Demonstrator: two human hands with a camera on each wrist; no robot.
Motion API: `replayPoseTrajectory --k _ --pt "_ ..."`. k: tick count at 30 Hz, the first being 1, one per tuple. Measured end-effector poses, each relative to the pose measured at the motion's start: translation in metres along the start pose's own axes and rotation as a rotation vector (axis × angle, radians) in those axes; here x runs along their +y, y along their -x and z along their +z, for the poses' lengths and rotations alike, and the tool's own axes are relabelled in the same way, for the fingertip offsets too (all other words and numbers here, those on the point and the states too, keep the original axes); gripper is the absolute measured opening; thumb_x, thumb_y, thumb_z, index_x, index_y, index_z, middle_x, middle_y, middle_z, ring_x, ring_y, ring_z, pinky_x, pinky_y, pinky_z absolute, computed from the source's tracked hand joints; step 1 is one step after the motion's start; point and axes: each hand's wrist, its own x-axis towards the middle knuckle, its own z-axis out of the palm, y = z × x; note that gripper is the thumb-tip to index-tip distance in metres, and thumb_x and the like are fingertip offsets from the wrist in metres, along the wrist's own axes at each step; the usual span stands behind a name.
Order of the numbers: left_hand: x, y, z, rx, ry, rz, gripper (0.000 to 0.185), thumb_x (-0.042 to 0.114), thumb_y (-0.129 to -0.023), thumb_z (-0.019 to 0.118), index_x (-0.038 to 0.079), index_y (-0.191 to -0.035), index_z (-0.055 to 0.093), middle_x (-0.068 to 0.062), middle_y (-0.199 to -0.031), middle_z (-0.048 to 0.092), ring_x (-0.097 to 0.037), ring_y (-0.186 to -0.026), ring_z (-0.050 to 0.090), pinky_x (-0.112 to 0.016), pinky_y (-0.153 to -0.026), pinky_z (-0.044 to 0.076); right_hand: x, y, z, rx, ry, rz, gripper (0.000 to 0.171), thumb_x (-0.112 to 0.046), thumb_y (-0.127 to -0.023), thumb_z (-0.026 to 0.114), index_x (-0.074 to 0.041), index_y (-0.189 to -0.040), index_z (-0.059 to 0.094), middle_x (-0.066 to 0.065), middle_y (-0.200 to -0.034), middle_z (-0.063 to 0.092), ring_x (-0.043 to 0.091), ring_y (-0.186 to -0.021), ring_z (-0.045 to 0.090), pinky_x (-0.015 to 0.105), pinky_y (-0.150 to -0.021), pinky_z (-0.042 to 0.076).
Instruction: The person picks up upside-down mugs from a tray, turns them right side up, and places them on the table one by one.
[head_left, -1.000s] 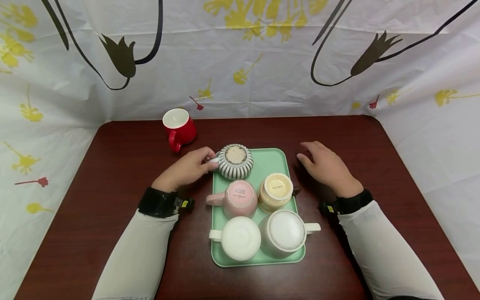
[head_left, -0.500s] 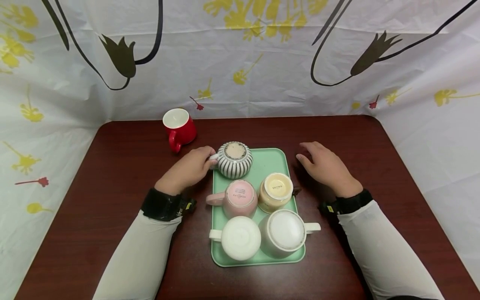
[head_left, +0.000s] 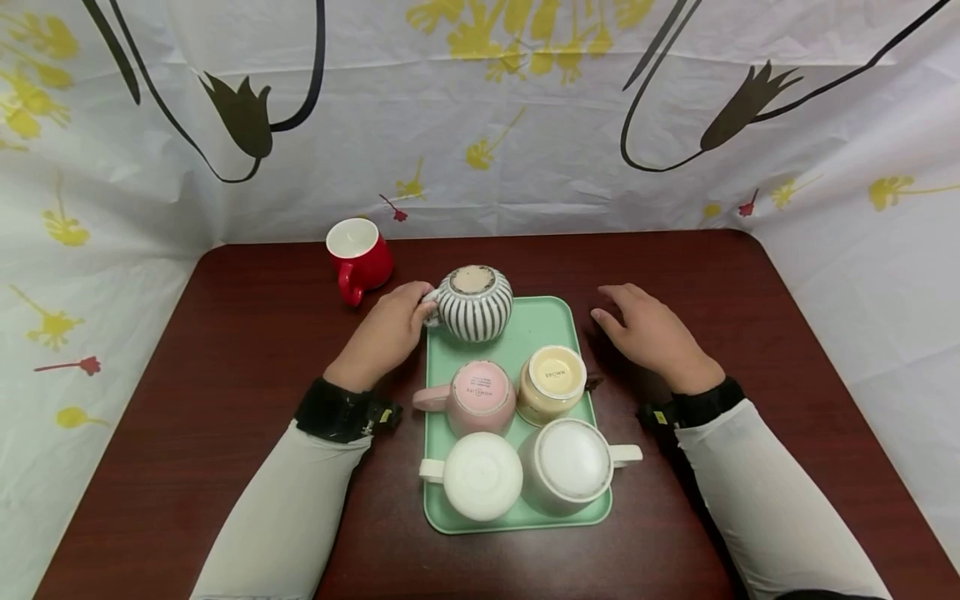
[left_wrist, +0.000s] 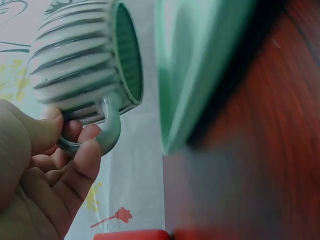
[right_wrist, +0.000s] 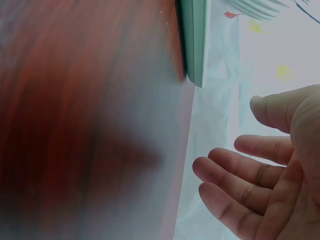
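Note:
My left hand point(head_left: 386, 333) grips the handle of a black-and-white striped mug point(head_left: 476, 308), which is upside down over the far left corner of the green tray point(head_left: 543, 321). In the left wrist view, the thumb and curled fingers hold the handle of the striped mug point(left_wrist: 75, 60), and a gap shows between its rim and the tray point(left_wrist: 200, 60). To the right of the tray, my right hand point(head_left: 651, 333) holds nothing; its fingers are relaxed and spread in the right wrist view.
Upside down on the tray are a pink mug point(head_left: 480, 392), a yellow mug point(head_left: 553, 383), a white mug point(head_left: 482, 479) and a larger white mug point(head_left: 570, 467). A red mug point(head_left: 365, 262) stands upright at the table's back left. A patterned white curtain point(head_left: 480, 125) rises behind the table point(head_left: 225, 375).
The striped mug has lifted and moved slightly away toward the back of the tray, with my left hand on its handle. My right hand and the other mugs have stayed in place.

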Motion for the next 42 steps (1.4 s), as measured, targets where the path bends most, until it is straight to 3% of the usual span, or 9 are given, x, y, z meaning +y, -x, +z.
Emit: replayPoseTrajectory --k 7,13,19,22,25,29,34,42 --pt "0.012 0.001 -0.001 0.027 0.300 -0.073 0.025 0.018 -0.109 0.053 0.007 -0.131 0.058 -0.012 -0.106 0.066 -0.025 -0.091 0.063 -0.041 -0.086 0.056 0.003 0.000 0.003 -0.007 -0.008 -0.005 0.052 -0.030 -0.108 0.056 -0.003 -0.150 0.049 0.023 -0.149 0.052 0.043 -0.132 0.056 0.063 -0.105 0.047" --pt "0.024 0.001 -0.004 0.004 0.599 -0.165 0.029 0.016 -0.110 0.051 0.002 -0.133 0.060 -0.018 -0.107 0.069 -0.020 -0.084 0.064 -0.035 -0.086 0.057 0.002 -0.001 0.004 -0.010 -0.010 -0.009 0.051 -0.031 -0.108 0.056 -0.003 -0.150 0.049 0.023 -0.149 0.052 0.043 -0.132 0.056 0.062 -0.106 0.046" --pt "0.028 0.003 -0.005 -0.101 1.049 -0.247 0.025 0.010 -0.111 0.046 -0.006 -0.125 0.057 -0.008 -0.097 0.064 -0.014 -0.083 0.061 -0.018 -0.077 0.055 0.001 -0.002 0.004 -0.018 -0.011 -0.010 0.051 -0.030 -0.107 0.057 -0.003 -0.150 0.049 0.023 -0.149 0.052 0.043 -0.133 0.056 0.062 -0.106 0.046" --pt "0.029 0.005 -0.005 -0.172 1.266 -0.262 0.020 0.007 -0.111 0.042 0.000 -0.112 0.061 -0.002 -0.092 0.063 -0.012 -0.084 0.060 -0.017 -0.075 0.054 0.001 -0.002 0.004 -0.018 -0.012 -0.010 0.051 -0.030 -0.107 0.057 -0.003 -0.150 0.049 0.023 -0.149 0.052 0.042 -0.133 0.055 0.062 -0.107 0.046" --pt "0.030 0.005 -0.003 -0.229 1.431 -0.260 0.029 0.006 -0.111 0.038 0.007 -0.101 0.065 -0.001 -0.092 0.063 -0.011 -0.085 0.060 -0.017 -0.075 0.054 0.000 -0.002 0.005 -0.012 -0.015 -0.016 0.050 -0.030 -0.107 0.057 -0.003 -0.149 0.050 0.022 -0.148 0.053 0.041 -0.133 0.056 0.061 -0.107 0.046" --pt "0.034 0.005 -0.001 -0.269 1.533 -0.265 0.035 0.006 -0.112 0.036 0.010 -0.099 0.067 -0.001 -0.094 0.063 -0.010 -0.086 0.060 -0.017 -0.075 0.054 -0.003 -0.004 0.006 -0.005 -0.018 -0.031 0.049 -0.029 -0.107 0.058 -0.003 -0.148 0.052 0.021 -0.146 0.055 0.040 -0.132 0.057 0.060 -0.107 0.047" --pt "0.037 0.004 0.000 -0.282 1.571 -0.268 0.034 0.006 -0.112 0.033 0.007 -0.099 0.065 -0.002 -0.094 0.062 -0.010 -0.085 0.060 -0.016 -0.074 0.055 -0.014 -0.003 0.005 0.013 -0.052 -0.068 0.047 -0.030 -0.107 0.059 -0.006 -0.147 0.053 0.016 -0.143 0.057 0.036 -0.126 0.061 0.057 -0.102 0.050" --pt "0.048 -0.001 -0.006 -0.275 1.623 -0.273 0.032 0.008 -0.112 0.033 0.006 -0.099 0.063 -0.003 -0.094 0.060 -0.010 -0.082 0.059 -0.015 -0.074 0.054 -0.064 -0.006 -0.013 0.010 -0.271 -0.241 0.041 -0.032 -0.106 0.062 -0.014 -0.142 0.059 0.003 -0.135 0.064 0.019 -0.115 0.062 0.047 -0.095 0.053"
